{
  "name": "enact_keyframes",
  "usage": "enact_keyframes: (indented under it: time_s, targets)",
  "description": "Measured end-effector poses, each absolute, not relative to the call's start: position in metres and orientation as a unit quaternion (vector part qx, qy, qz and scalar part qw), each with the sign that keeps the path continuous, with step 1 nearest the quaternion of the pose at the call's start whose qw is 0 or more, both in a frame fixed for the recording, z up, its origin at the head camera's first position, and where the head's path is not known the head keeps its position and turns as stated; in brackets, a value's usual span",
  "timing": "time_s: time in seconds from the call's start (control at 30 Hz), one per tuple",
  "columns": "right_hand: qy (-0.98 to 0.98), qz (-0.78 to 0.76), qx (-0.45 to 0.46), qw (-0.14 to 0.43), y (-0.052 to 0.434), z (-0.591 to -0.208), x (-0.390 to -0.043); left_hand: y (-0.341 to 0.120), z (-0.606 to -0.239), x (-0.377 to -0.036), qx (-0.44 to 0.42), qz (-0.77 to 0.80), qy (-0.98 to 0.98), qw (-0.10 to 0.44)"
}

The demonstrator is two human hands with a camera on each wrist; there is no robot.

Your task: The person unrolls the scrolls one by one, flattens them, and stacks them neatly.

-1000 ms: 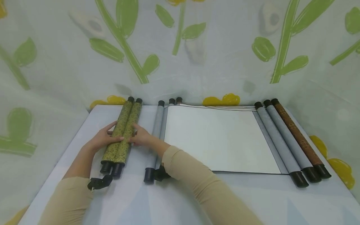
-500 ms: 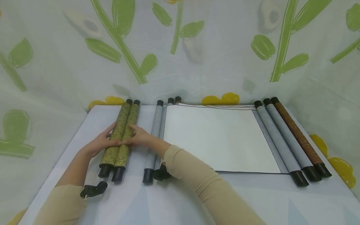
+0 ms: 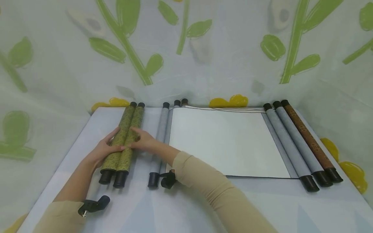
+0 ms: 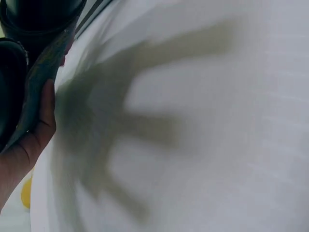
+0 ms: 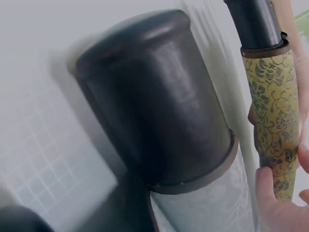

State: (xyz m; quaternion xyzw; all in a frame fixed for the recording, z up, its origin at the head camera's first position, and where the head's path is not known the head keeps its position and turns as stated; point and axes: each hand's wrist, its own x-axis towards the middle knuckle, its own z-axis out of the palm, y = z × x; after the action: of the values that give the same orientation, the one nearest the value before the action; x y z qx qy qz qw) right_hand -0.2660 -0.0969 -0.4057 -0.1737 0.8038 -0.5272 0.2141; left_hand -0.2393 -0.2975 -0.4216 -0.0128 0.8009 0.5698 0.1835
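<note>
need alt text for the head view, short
Both hands, left hand and right hand, rest on a pair of rolled green scrolls on a pale table. To their right lie an unrolled white scroll, then grey and brown rolled scrolls.

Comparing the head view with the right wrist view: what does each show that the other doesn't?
Only the head view shows both hands, left hand and right hand, the open white scroll and the brown scroll. Only the right wrist view shows, close up, a grey scroll's black end cap. Both show the green patterned scroll under the right fingers.
</note>
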Motion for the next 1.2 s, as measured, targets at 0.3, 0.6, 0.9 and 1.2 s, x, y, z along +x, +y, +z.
enact_keyframes:
  time_s: [0.3,0.6,0.9,1.2]
  targets:
    - [0.769,-0.587,-0.14,0.212,-0.082,-0.402,-0.262,-0.274,-0.413,-0.23,0.007,0.624,0.762,0.17]
    - [0.777,-0.579,-0.163,0.187,-0.055,-0.393,-0.259,-0.24,-0.401,-0.223,0.032,0.638,0.756,0.146]
    - [0.764,-0.602,-0.161,0.168,-0.026,-0.383,-0.256,-0.21,-0.389,-0.222,0.103,0.629,0.761,0.122]
    - [0.749,-0.632,-0.156,0.123,-0.013,-0.375,-0.25,-0.191,-0.377,-0.218,0.128,0.62,0.765,0.118]
